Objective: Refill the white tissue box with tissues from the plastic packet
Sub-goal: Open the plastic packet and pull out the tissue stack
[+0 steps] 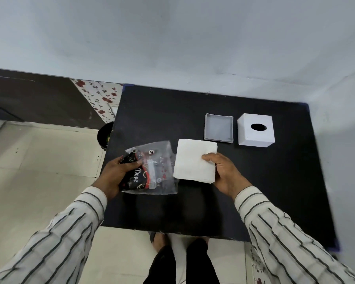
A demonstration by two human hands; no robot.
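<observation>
Right hand [223, 171]: closed on the near right corner of the tissue stack [195, 161], thumb on top, fingers underneath.
Tissue stack: a flat white square, out of the packet, held near the middle of the table [275, 191]; I cannot tell if it rests on the top or hangs just above it.
Left hand [117, 173]: gripping the plastic packet [152, 171], which looks slack and emptied, by the table's left edge.
Key relation: the white tissue box [255, 130] lies ahead and to the right of the stack, toward the far right corner, its round hole facing up; the right hand is the nearer one.
Box base [218, 128]: a shallow grey tray, open side up, just left of the box and straight beyond the stack.
Likely next: set the stack in the tray, then cover it with the box.
Room: bare dark tabletop between stack and tray; nothing blocks the way.
</observation>
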